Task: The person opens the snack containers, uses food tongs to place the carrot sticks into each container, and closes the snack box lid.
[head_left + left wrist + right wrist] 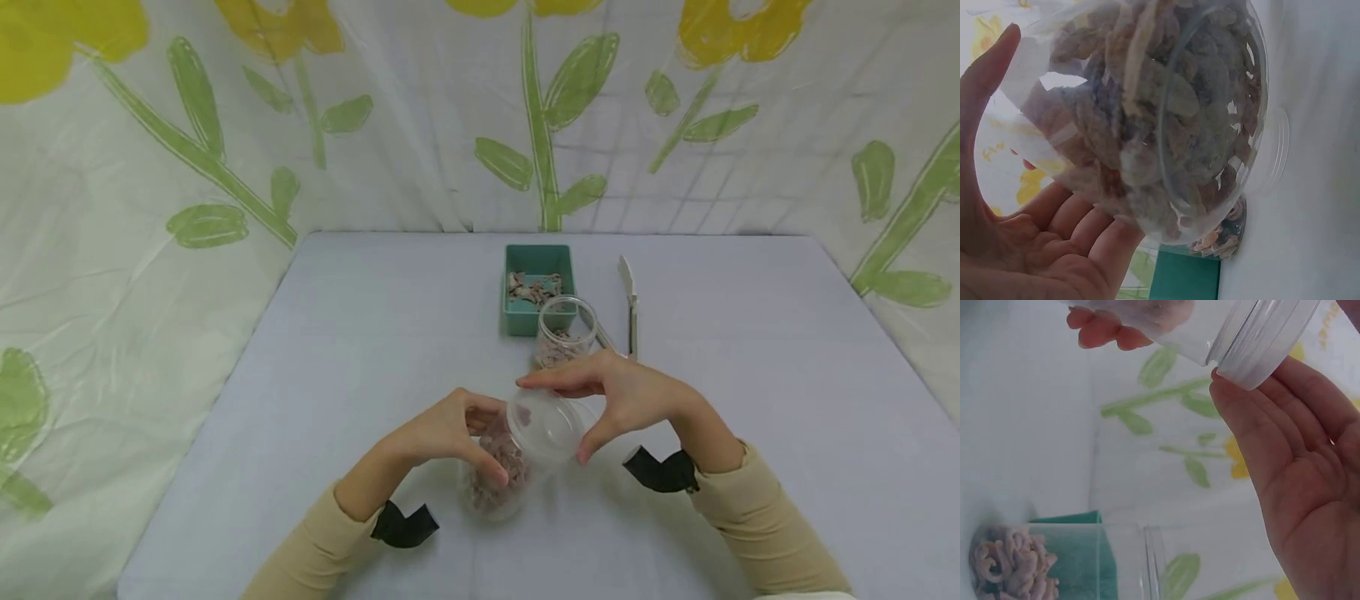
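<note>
A clear jar [491,483] filled with pinkish-brown, shrivelled pieces is tilted over the table, its lidded top leaning towards the right. My left hand [457,429] grips it round the side, thumb in front and fingers behind. On its mouth is a translucent lid [546,427]. My right hand [626,400] holds this lid by the rim, fingers at the far edge and thumb at the near right. In the right wrist view, fingertips touch the ridged lid edge [1266,347]. The left wrist view shows the jar's contents [1141,112] close up.
Behind the hands stands a second, lidless clear jar [566,333], partly filled with similar pieces. A green rectangular container [538,258] with more pieces is just behind it. Silver metal tongs [632,321] lie to the right. A clear round lid [1275,150] lies on the table.
</note>
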{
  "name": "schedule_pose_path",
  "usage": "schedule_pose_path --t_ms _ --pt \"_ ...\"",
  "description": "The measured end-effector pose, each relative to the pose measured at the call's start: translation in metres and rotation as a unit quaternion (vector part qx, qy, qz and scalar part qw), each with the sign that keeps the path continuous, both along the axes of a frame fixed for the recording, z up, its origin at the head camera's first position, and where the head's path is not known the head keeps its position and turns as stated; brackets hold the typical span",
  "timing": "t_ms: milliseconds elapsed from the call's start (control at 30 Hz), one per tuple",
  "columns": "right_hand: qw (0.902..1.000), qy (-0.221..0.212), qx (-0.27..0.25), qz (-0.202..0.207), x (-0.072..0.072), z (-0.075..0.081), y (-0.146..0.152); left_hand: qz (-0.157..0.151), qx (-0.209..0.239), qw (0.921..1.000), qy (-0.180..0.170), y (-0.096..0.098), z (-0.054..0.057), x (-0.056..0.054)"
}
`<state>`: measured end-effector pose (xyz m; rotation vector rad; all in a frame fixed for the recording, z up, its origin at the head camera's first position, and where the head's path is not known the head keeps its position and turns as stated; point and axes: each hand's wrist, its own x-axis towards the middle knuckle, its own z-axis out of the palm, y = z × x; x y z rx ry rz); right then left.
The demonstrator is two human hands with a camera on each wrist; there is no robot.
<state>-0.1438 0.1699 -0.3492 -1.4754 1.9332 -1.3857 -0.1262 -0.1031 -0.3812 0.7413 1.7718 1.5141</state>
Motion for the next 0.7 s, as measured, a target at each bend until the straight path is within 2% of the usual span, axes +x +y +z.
schedule_pose_path --t_ms 67,133,267,367,433,500,600,700 --pt "1.0 0.008 -0.001 0.001 0.0 0.0 0.0 -0.001 0.006 1.0 -0.003 0.0 0.0 0.001" --pt "0.9999 0.011 0.005 -0.011 0.0 0.001 0.0 0.017 0.007 0.9998 0.006 0.0 0.001 0.002" --pt "0.9967 -0.012 0.027 -0.076 0.003 0.003 -0.003 0.093 -0.007 0.9939 0.059 0.002 0.003 0.007" --pt "0.9895 -0.037 0.037 -0.135 0.005 0.004 -0.006 0.159 -0.029 0.9798 0.118 0.005 0.004 0.01" --pt "0.984 -0.043 0.04 -0.168 0.005 0.004 -0.009 0.204 -0.051 0.9642 0.161 0.008 0.004 0.012" --pt "0.9785 -0.047 0.036 -0.197 0.006 0.005 -0.013 0.247 -0.072 0.9438 0.207 0.012 0.004 0.014" --pt "0.967 -0.049 0.031 -0.248 0.008 0.006 -0.019 0.304 -0.094 0.9047 0.283 0.018 0.003 0.015" --pt "0.9499 -0.059 0.028 -0.306 0.011 0.007 -0.027 0.346 -0.098 0.8597 0.362 0.022 0.001 0.014"
